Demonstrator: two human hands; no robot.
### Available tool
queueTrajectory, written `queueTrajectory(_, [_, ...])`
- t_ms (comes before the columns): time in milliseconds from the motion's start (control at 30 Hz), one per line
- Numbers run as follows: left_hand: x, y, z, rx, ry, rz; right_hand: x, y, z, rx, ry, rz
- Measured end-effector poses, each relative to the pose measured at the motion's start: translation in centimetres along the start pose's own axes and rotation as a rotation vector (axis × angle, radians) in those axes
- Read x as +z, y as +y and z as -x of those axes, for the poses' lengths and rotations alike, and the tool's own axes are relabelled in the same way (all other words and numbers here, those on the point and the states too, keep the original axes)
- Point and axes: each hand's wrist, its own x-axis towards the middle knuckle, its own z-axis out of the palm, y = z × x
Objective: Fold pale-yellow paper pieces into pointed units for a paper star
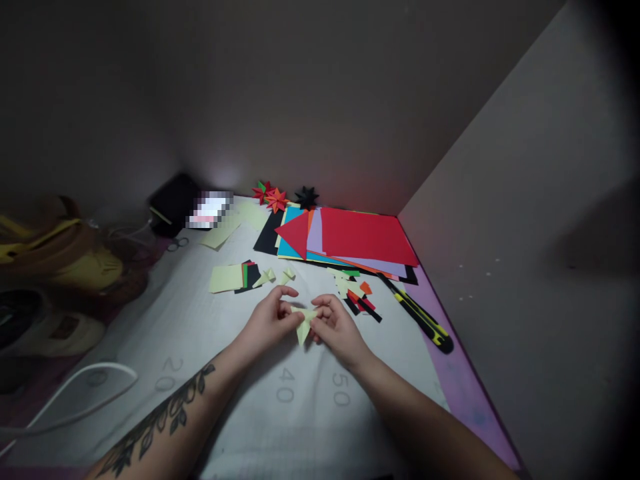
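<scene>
Between my two hands is a small folded piece of pale yellow paper, with a point facing down toward me. My left hand pinches its left side between thumb and fingers, the index finger lifted and curved above it. On the other side, my right hand grips the right edge with thumb and fingertips. Just beyond lie two small folded pale yellow pieces. A stack of small paper squares, pale yellow on top with green, red and black beneath, lies left of them.
Large coloured sheets lie at the back, with three folded paper stars behind. A yellow-black utility knife rests at right beside paper scraps. Scissors, a lit phone, a white cable and shoes are left.
</scene>
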Motion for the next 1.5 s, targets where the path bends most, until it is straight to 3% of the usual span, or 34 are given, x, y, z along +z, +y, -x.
queueTrajectory(200, [0.2,0.5,0.1,-0.022,-0.103,0.133,-0.2,0.3,-0.1,-0.091,0.089,0.069])
queueTrajectory(300, [0.1,0.4,0.0,0.008,-0.024,0.130,-0.5,0.0,0.2,-0.305,0.115,0.240])
queueTrajectory(367, [0.0,0.3,0.0,0.028,0.064,0.098,-0.6,-0.3,0.5,-0.446,0.057,0.434])
queueTrajectory(433, [-0.1,0.2,0.0,0.012,0.126,0.080,-0.5,-0.5,0.7,-0.490,0.013,0.564])
queueTrajectory(600, [0.1,0.7,0.5,-0.080,0.147,0.129,-0.4,-0.3,0.3,-0.447,0.094,0.570])
queueTrajectory(800, [0.5,0.5,0.8,-0.103,0.083,0.191,-0.7,0.4,-0.3,-0.257,0.220,0.301])
queueTrajectory(933, [1.0,0.4,1.0,-0.065,0.009,0.199,-0.8,0.3,-0.5,-0.244,0.290,0.180])
queueTrajectory(1167, [1.1,0.5,1.3,-0.037,-0.109,0.128,-1.0,0.0,-0.7,-0.118,0.243,0.029])
queueTrajectory(1333, [1.0,0.8,1.3,0.065,-0.056,0.009,-1.3,-0.5,-0.5,-0.172,0.261,0.117])
queueTrajectory(1500, [0.6,1.2,0.8,0.250,0.082,-0.179,-1.0,-1.1,-0.2,-0.165,0.152,0.102])
